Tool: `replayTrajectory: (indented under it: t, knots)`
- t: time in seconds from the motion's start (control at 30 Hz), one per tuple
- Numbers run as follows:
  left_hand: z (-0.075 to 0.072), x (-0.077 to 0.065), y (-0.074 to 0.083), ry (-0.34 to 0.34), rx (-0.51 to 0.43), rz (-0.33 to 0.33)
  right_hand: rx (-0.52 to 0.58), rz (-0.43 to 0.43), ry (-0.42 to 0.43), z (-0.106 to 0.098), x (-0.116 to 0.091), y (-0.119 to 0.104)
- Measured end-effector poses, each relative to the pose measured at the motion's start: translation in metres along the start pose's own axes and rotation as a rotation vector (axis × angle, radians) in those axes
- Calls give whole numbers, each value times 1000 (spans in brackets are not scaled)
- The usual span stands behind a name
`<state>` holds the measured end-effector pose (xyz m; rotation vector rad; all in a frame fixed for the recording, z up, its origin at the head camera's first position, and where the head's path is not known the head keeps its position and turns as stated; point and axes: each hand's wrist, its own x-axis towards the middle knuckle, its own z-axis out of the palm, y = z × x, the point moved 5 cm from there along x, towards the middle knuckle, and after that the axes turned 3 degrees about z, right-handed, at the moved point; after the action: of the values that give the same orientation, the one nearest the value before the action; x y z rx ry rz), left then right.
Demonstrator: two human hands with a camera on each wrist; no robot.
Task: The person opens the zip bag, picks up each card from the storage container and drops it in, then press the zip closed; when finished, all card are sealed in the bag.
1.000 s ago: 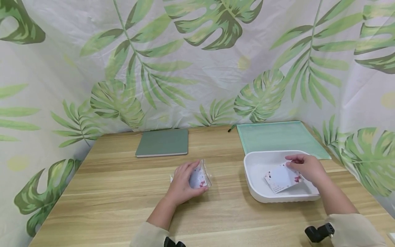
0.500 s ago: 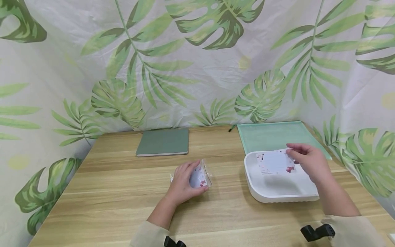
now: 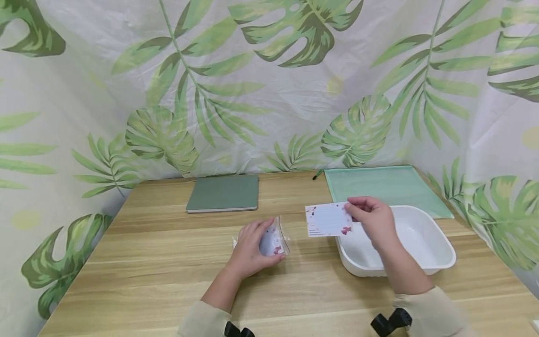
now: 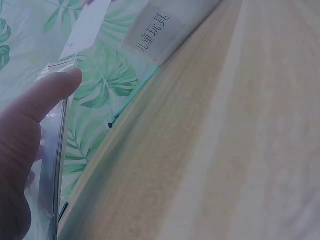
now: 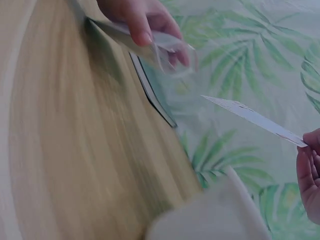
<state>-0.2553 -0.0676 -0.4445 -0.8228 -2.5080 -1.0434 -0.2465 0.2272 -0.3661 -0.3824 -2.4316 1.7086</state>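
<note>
My left hand [image 3: 248,252] grips a clear zip bag [image 3: 274,236], its mouth facing right. Printed cards with red and pink figures show through the plastic. In the right wrist view the bag's mouth [image 5: 180,60] gapes between thumb and fingers. My right hand [image 3: 376,222] pinches a single white note card [image 3: 327,220] by its right edge between thumb and fingers. The card has faint lines and a decorated border. It is held up between the bag and the white plastic tray [image 3: 438,245], overlapping the tray's left rim in the head view.
A green notebook [image 3: 222,194] lies at the back left of the wooden table [image 3: 168,281]. A mint-green zip pouch [image 3: 366,180] lies behind the tray, its pull tab at the back edge. A leaf-patterned curtain [image 3: 294,103] hangs behind the table.
My right hand has lifted the card out of the tray and carried it left toward the bag. My left hand keeps its place, still holding the bag.
</note>
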Motion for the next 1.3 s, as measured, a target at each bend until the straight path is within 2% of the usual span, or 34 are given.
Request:
replayTrajectory:
  t: [0.17,0.3,0.57,0.67,0.97,1.3]
  knots:
    - [1,1,1,-6,12,1,71,0,-28,30,-3,2]
    - [1,2,3,-7,12,5,99,2,-45,45,-5,2]
    - [0,2,3,-11,16,-4,146,17,-26,46,-6,-1]
    - [0,2,2,-7,20,-3,141,29,-43,48,-6,-1]
    - [-1,1,1,-16,23,-5,114,44,-134,70,-10,6]
    - [0,0,1,-9,40,42,87,6,-171,95,-6,3]
